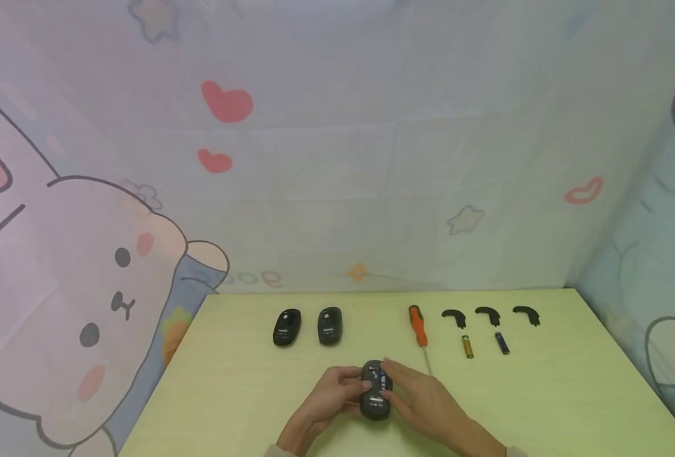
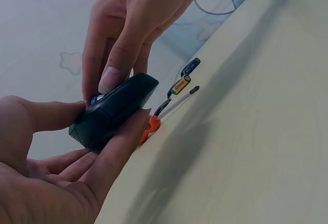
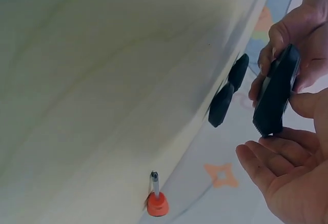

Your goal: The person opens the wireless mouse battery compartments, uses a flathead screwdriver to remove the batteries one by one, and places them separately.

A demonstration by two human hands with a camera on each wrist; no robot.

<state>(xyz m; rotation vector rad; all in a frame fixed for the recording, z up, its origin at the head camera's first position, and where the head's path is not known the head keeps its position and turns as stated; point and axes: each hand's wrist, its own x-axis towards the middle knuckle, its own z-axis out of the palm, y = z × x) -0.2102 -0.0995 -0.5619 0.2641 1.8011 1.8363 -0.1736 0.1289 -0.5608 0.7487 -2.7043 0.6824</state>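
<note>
A black computer mouse [image 1: 375, 412] is held underside up above the front middle of the table. My left hand [image 1: 328, 400] grips its left side, the thumb lying across the underside and the other fingers below. In the open slot on the mouse's right sits a blue-and-white battery [image 1: 383, 381]. My right hand [image 1: 425, 400] has its thumb and a fingertip at the two ends of that battery, pinching there. In the left wrist view, the right thumb touches the upturned face of the mouse [image 2: 115, 111]. The right wrist view shows the mouse [image 3: 277, 96] edge-on, hiding the slot.
Two more black mice [image 1: 287, 327] lie behind at the left. An orange-handled screwdriver [image 1: 418, 325] lies right of centre, its shaft pointing toward my right hand. Further right are three black curved covers [image 1: 488, 314], with a yellow-green battery [image 1: 467, 347] and a dark blue battery [image 1: 502, 343] in front.
</note>
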